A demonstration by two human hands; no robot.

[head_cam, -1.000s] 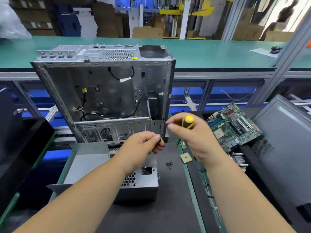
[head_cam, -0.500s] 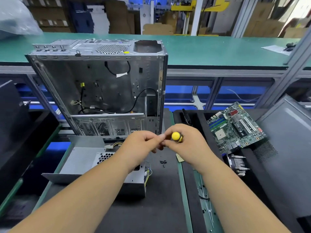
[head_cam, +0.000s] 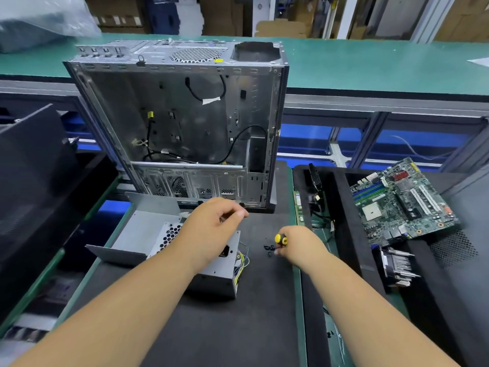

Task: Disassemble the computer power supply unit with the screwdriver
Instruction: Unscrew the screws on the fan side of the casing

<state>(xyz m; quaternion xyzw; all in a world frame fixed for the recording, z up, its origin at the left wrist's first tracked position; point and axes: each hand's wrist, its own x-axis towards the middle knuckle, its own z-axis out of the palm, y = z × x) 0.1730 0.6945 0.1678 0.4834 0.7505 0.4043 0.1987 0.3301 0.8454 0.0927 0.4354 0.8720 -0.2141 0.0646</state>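
A grey metal power supply unit (head_cam: 148, 234) with a honeycomb vent lies on the black mat, coloured wires showing at its right end. My left hand (head_cam: 211, 229) hovers over its top with fingers loosely curled, thumb near the forefinger; whether it pinches something small is unclear. My right hand (head_cam: 299, 247) grips the screwdriver (head_cam: 281, 239), whose yellow and black handle end sticks out, and is lowered to the mat beside a few small black screws (head_cam: 267, 249).
An emptied silver computer case (head_cam: 190, 123) stands upright behind the unit. A green motherboard (head_cam: 399, 202) leans on black trays at the right, with a heatsink (head_cam: 397, 266) below it. A black tray sits at the left. A green bench runs behind.
My hands met in front of the case, then parted. My right hand dropped with the screwdriver to the mat by the screws; my left hand stayed over the unit.
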